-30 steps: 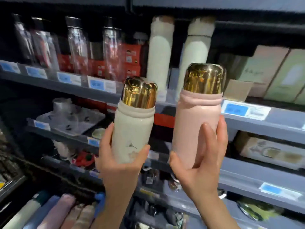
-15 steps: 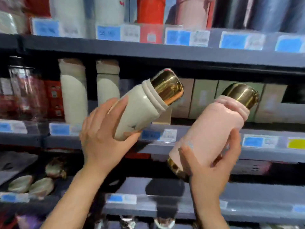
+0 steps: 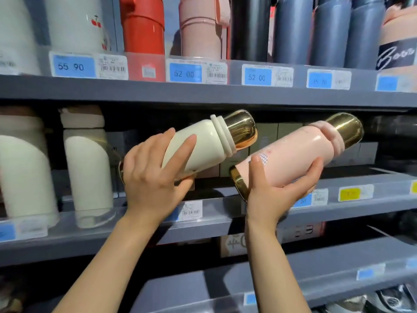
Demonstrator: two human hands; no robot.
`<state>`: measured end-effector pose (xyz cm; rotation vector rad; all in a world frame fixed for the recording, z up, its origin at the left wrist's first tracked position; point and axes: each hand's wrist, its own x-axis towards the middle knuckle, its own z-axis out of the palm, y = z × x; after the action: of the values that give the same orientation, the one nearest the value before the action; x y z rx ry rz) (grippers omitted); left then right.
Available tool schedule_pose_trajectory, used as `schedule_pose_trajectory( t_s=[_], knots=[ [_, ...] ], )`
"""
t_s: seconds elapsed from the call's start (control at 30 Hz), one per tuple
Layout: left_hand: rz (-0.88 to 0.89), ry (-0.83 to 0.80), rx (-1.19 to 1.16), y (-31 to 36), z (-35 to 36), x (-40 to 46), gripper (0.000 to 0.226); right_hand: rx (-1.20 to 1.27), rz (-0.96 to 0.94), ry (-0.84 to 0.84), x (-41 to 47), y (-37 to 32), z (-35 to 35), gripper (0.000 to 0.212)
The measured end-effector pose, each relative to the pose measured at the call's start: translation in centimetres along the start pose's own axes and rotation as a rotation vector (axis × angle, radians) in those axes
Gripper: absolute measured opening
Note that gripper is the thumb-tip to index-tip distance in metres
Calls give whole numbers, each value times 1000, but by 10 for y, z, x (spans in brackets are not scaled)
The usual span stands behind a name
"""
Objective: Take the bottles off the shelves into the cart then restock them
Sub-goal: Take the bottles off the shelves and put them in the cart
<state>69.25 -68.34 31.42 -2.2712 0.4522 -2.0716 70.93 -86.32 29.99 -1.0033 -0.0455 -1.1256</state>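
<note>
From where the head camera looks, both of the person's arms reach up toward the middle shelf (image 3: 225, 213), each hand carrying a flask tipped over so its gold cap points up and to the right, into the shelf opening. The left hand (image 3: 153, 177) wraps the lower half of a cream flask (image 3: 203, 147), fingers laid across the front and the thumb curled beneath, near its base. The right hand (image 3: 273, 193) cradles a pink flask (image 3: 293, 159) from below, thumb pressed on the front by a small checkered mark, fingers curling round the far side; the gold base ring shows just left of the palm. The two flasks lie side by side, nearly parallel, the cream one a little higher, both held in the air above the shelf's front lip and in front of the grey boxes (image 3: 268, 134) stacked at the back. To the left on that same shelf stand two tall cream bottles (image 3: 88, 175) behind a clear rail. The upper shelf (image 3: 203, 93) carries red, pink and dark grey bottles above blue price labels (image 3: 185, 73), some reading 55 90 and 52 00.
</note>
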Motion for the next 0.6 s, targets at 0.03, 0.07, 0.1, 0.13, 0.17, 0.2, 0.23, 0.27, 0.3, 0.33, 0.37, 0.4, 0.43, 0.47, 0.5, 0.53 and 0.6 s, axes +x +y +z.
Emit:
schedule_pose_trajectory(
  t_s=[0.03, 0.07, 0.1, 0.13, 0.17, 0.2, 0.23, 0.27, 0.3, 0.33, 0.37, 0.4, 0.43, 0.47, 0.5, 0.53, 0.6],
  knots=[
    [-12, -15, -14, 2, 5, 0, 69, -3, -1, 18, 4, 2, 4, 105],
    [-30, -30, -32, 4, 11, 0, 69, -11, 1, 30, 7, 4, 8, 106],
    [-54, -46, -52, 6, 16, -1, 69, -23, 3, 36, 10, 7, 12, 106],
    [-85, -63, -75, 9, 21, -2, 69, -38, 3, 40, 12, 9, 16, 106],
    [-122, -77, -96, 12, 25, -3, 70, -59, -2, 40, 13, 12, 19, 106],
    [-160, -86, -113, 15, 30, -4, 72, -86, -7, 37, 14, 15, 23, 106],
    [-197, -92, -124, 17, 34, -5, 73, -111, -8, 30, 13, 19, 26, 105],
    [-232, -98, -128, 18, 38, -7, 75, -131, -9, 19, 12, 23, 29, 104],
    [-265, -108, -128, 19, 40, -8, 78, -147, -7, 4, 11, 26, 31, 104],
    [-298, -123, -128, 20, 41, -10, 81, -166, -7, -12, 9, 29, 34, 103],
    [-331, -139, -130, 20, 41, -10, 84, -189, -18, -26, 8, 32, 35, 103],
    [-365, -153, -137, 20, 40, -10, 85, -219, -42, -38, 8, 35, 36, 102],
    [-400, -167, -145, 19, 39, -10, 86, -252, -71, -53, 8, 37, 37, 102],
    [-437, -185, -152, 18, 38, -10, 87, -284, -95, -72, 8, 39, 38, 101],
    [-473, -207, -156, 18, 36, -10, 87, -313, -110, -93, 8, 41, 38, 100],
    [-507, -226, -160, 19, 34, -10, 88, -340, -119, -113, 8, 42, 37, 100],
    [-557, -250, -170, 21, 31, -11, 93, -390, -154, -152, 7, 45, 37, 100]
  ],
)
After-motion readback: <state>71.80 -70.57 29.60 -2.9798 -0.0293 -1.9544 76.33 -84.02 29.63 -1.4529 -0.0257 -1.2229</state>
